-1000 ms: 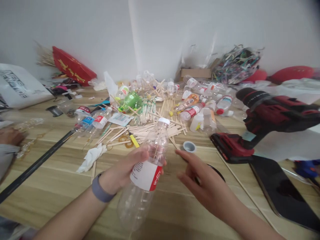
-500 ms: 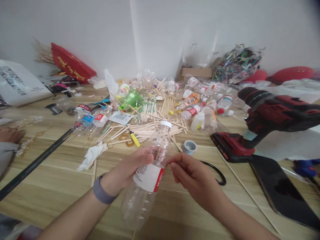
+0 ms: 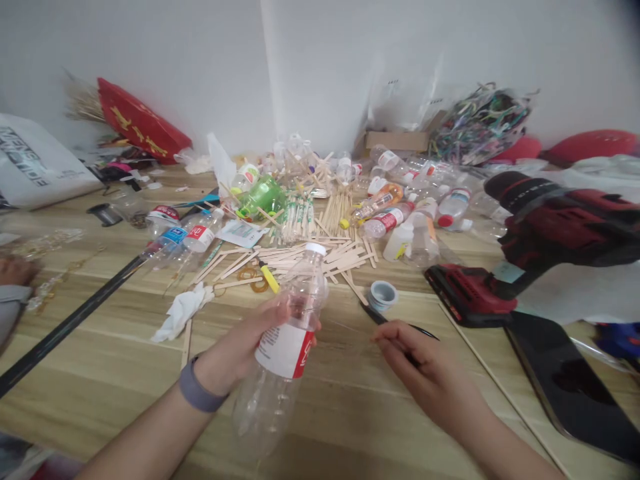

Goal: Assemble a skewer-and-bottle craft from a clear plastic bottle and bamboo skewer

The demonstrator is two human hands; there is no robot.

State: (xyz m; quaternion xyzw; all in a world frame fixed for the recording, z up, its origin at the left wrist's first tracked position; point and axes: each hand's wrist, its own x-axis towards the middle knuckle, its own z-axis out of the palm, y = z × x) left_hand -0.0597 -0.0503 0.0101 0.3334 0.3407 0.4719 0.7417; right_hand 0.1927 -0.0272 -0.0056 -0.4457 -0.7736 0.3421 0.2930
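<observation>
A clear plastic bottle (image 3: 280,353) with a white cap and a red-and-white label is gripped around its middle by my left hand (image 3: 250,343). It leans, cap end away from me, above the wooden table (image 3: 345,427). To its right, my right hand (image 3: 405,353) is apart from the bottle, thumb and forefinger pinched together; anything between them is too small to make out. A black curved strip (image 3: 375,315) lies by those fingers and passes partly behind them. Just beyond is a small grey cup (image 3: 383,295).
Wooden sticks (image 3: 280,257), a yellow-handled tool (image 3: 270,279) and many bottles spread behind. On the right are a red-black drill (image 3: 555,227) and a dark phone (image 3: 565,380). A white tissue (image 3: 184,311) and black pole (image 3: 75,320) lie left, near another person's hand (image 3: 17,272).
My right hand has moved right, away from the bottle, to the black strip. The bottle in my left hand has shifted slightly left, and fingers now show on its right side.
</observation>
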